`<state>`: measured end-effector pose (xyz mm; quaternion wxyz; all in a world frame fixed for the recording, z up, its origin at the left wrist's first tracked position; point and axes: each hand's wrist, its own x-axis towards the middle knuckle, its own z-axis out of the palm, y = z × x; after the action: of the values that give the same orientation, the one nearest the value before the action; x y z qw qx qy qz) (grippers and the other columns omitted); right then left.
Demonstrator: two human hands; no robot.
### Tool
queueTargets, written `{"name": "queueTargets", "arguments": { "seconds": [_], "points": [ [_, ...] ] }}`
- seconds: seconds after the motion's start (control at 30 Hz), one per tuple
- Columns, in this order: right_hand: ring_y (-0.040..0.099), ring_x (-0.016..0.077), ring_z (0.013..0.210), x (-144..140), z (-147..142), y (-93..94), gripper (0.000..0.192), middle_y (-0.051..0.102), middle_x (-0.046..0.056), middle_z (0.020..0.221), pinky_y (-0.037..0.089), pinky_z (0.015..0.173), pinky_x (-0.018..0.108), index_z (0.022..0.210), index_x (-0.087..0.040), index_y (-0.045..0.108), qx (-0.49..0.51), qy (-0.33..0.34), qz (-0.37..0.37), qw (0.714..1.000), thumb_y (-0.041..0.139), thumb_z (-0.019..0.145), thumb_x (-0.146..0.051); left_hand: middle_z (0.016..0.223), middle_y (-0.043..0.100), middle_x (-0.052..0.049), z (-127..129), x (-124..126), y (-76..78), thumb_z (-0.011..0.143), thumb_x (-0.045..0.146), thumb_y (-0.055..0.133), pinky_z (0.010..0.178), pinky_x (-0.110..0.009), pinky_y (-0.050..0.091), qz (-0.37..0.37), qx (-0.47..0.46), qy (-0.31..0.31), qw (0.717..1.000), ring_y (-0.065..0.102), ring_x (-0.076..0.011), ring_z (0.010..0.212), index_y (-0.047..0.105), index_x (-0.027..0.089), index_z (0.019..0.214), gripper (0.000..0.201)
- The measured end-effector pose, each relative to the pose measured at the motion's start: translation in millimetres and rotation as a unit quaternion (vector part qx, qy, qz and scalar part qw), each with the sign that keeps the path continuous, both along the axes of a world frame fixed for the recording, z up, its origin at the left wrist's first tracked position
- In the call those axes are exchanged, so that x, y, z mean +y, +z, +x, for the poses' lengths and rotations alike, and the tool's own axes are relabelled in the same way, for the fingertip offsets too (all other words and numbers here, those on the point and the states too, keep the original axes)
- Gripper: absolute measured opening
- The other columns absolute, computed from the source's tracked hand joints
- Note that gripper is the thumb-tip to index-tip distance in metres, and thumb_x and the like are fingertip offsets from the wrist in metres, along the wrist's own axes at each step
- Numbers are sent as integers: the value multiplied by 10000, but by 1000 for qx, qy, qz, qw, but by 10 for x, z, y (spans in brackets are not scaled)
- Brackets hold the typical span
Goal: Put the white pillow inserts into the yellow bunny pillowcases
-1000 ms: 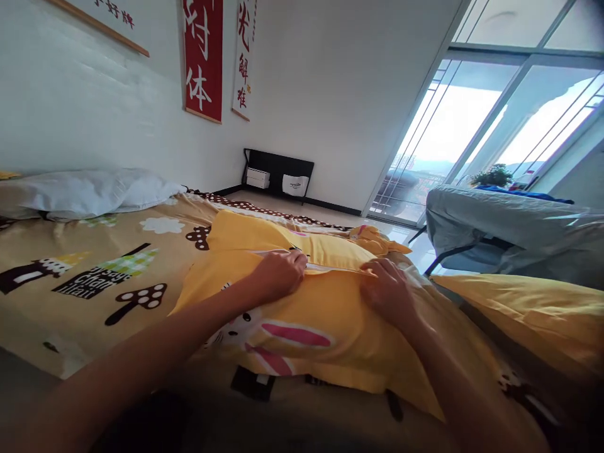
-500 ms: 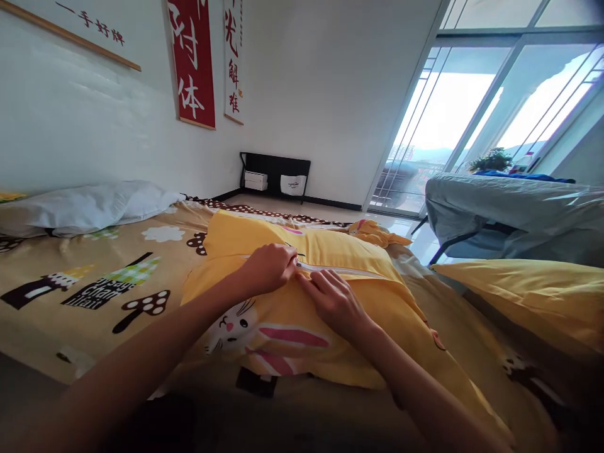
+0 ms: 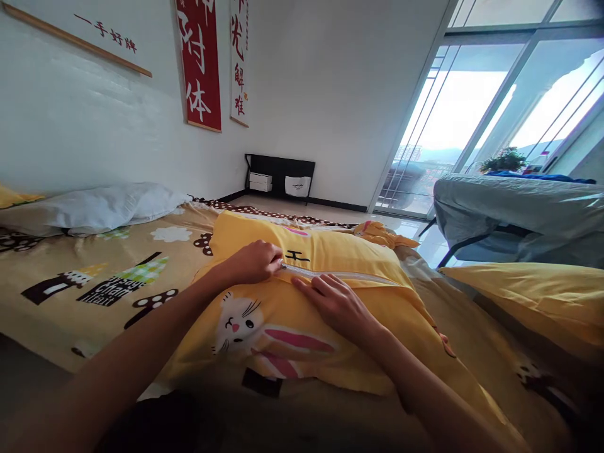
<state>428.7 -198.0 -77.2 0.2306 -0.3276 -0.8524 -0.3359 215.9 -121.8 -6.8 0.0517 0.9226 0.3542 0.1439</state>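
Showing a winking rabbit (image 3: 241,323), the pillowcase (image 3: 363,346) is yellow.

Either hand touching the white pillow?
No, the left hand and right hand are both at the yellow pillow's zipper, well apart from the white pillow.

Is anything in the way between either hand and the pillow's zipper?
Nothing visible. The left hand is at the left end of the visible zipper, its exact grip hidden; the right hand is on the pillow, along the zipper's near side.
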Motion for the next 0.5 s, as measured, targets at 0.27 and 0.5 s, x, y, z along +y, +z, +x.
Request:
{"name": "queueTargets", "arguments": {
  "seconds": [0.27, 0.5],
  "points": [
    [503, 155, 723, -7, -18, -26, 328, 561, 42, 782, 479, 683, 292, 1244, -108, 549, -10, 5, -7, 1000, 380, 965, -143, 559, 519, 3, -437, 56, 132, 842, 299, 426, 559, -260, 245, -17, 15, 4, 1000, 413, -106, 530, 524, 151, 607, 295],
    [500, 154, 711, 25, -21, -29, 316, 557, 45, 765, 482, 666, 292, 1211, -111, 574, -7, 6, -7, 1000, 385, 960, -143, 719, 638, -44, -486, 21, 112, 887, 274, 397, 689, -292, 306, 26, 106, 62, 992, 524, -155, 657, 604, 151, 733, 285]
  ]
}}
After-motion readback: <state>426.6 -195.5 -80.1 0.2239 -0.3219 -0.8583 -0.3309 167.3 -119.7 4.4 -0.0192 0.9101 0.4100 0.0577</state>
